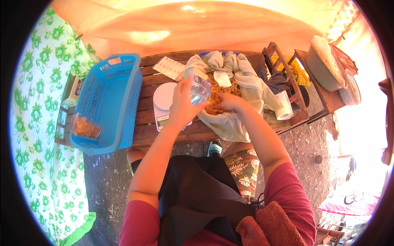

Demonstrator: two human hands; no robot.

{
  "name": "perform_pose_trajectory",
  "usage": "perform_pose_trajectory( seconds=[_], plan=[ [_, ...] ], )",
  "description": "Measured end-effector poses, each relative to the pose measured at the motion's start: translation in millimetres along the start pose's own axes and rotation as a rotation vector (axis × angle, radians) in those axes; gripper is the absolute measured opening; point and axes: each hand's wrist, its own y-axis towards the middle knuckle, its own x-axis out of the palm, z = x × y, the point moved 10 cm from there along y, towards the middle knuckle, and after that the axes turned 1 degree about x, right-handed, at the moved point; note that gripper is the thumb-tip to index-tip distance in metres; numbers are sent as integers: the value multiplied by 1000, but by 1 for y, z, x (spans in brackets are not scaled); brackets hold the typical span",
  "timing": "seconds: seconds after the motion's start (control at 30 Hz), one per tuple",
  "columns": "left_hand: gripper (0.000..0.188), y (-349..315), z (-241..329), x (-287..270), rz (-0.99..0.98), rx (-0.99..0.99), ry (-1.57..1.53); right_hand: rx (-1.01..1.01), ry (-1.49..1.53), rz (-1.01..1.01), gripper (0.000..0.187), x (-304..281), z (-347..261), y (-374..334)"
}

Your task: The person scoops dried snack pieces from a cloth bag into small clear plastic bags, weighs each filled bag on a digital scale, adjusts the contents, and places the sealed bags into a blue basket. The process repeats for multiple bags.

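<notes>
Orange snack pieces (235,89) lie in pale cloth (253,88) on the table (146,100); the left hand (183,98) has its grip clamped on a clear plastic bag (200,90); the right hand (230,102) reaches among the pieces, its grip hard to tell.

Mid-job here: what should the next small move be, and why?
Probably lift some small golden-brown snack pieces with the right hand into the clear plastic bag: the left hand holds it, seemingly unfilled, and the right is among the pieces.
</notes>
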Motion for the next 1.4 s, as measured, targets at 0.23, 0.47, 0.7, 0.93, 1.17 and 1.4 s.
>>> perform_pose_trajectory(
  seconds=[0.23,0.47,0.7,0.93,1.17,1.4],
  plan=[
    [92,-5,-1,4,-31,11,66,-200,946,-173,32,-30,3,-23],
    [93,-5,3,7,-10,52,69,-303,1064,-167,34,-45,2,-28],
    [93,-5,2,9,-30,34,59,-191,1122,-169,32,-43,6,-26],
    [91,-5,11,21,-71,42,216,-265,1076,-195,27,-47,-19,-38],
    [90,5,18,24,-35,57,188,-507,1012,-44,34,-71,-92,-76],
    [91,10,12,13,33,29,35,-542,855,147,35,-67,-111,-90]
  ],
)
